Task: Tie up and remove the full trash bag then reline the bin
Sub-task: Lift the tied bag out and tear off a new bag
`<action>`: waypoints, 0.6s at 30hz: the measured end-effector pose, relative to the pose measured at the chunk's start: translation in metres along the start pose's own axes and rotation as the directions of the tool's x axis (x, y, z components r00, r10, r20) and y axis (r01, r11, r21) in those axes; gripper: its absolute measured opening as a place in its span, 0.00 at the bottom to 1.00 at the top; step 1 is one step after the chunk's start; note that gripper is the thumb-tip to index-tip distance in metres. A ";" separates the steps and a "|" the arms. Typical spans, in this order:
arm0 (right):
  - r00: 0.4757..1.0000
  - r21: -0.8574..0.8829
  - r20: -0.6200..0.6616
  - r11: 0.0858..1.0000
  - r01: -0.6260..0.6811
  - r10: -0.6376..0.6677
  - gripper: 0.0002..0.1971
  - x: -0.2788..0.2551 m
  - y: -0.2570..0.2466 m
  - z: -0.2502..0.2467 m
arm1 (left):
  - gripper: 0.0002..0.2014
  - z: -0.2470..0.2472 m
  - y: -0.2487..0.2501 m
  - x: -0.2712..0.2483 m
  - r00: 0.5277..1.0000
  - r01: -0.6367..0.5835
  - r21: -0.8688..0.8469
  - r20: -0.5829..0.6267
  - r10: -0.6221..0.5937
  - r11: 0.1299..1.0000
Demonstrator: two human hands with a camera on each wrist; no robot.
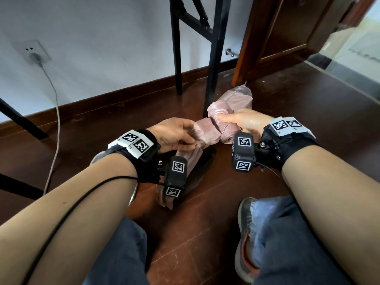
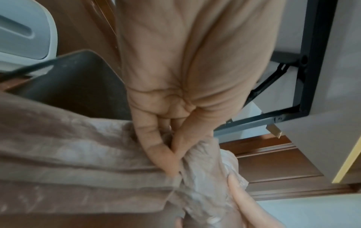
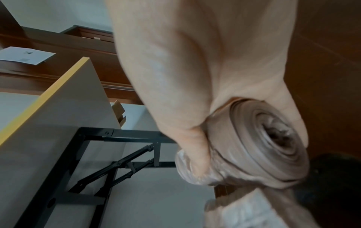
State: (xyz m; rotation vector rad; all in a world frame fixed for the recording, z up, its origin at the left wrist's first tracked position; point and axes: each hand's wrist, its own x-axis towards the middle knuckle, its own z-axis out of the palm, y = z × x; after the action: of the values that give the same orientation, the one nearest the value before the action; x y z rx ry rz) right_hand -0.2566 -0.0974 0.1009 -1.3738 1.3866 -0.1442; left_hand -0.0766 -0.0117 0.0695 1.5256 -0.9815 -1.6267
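Observation:
A roll of pink trash bags (image 1: 223, 130) lies in my right hand (image 1: 228, 120), thumb on top and fingers curled around it; its wound end shows in the right wrist view (image 3: 263, 138). One bag (image 1: 205, 133) is pulled off the roll toward the left. My left hand (image 1: 186, 137) pinches this loose bag (image 2: 78, 162) between thumb and fingers (image 2: 166, 155). The rest of the bag hangs down over a dark bin-like object (image 1: 206, 161) on the floor, also seen in the left wrist view (image 2: 78, 80). No full trash bag is in view.
Black folding table legs (image 1: 213, 58) stand right behind the roll. A wall socket (image 1: 35, 54) with a cable is at the left, a wooden door frame (image 1: 257, 48) at the right. My knees and a grey shoe (image 1: 246, 233) are below. A white plastic object (image 2: 23, 30) sits beside the dark one.

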 end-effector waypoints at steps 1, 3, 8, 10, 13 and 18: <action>1.000 0.000 -0.006 1.000 -0.004 0.004 0.34 0.001 0.005 -0.004 | 0.17 0.005 -0.002 0.003 1.000 -0.003 -0.005 -0.016 0.003 1.000; 0.999 -0.049 -0.035 0.999 -0.001 -0.001 0.49 0.018 0.019 -0.015 | 0.15 0.012 -0.007 0.008 0.999 0.005 -0.046 -0.048 -0.007 0.999; 0.996 -0.004 -0.092 1.000 -0.004 0.003 0.51 0.036 0.048 -0.034 | 0.10 0.046 -0.014 0.027 0.991 0.091 -0.142 -0.089 -0.104 0.986; 0.993 0.048 -0.117 0.999 0.014 -0.008 0.38 0.029 0.053 -0.036 | 0.07 0.061 -0.014 0.035 0.986 0.121 -0.156 -0.099 -0.137 0.980; 0.993 0.148 -0.114 0.989 0.014 0.003 0.22 0.026 0.065 -0.042 | 0.06 0.082 -0.013 0.047 0.982 0.154 -0.237 -0.074 -0.176 0.959; 0.974 0.181 -0.183 0.978 -0.103 0.137 0.25 0.047 0.117 -0.066 | 0.09 0.122 -0.021 0.067 0.957 0.289 -0.278 0.057 -0.285 0.916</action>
State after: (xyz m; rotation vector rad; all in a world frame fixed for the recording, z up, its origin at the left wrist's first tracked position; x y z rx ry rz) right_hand -0.3624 -0.1341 0.0129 -1.1536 1.5780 -0.3165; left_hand -0.2028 -0.0517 0.0218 1.5094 -0.5156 -1.8922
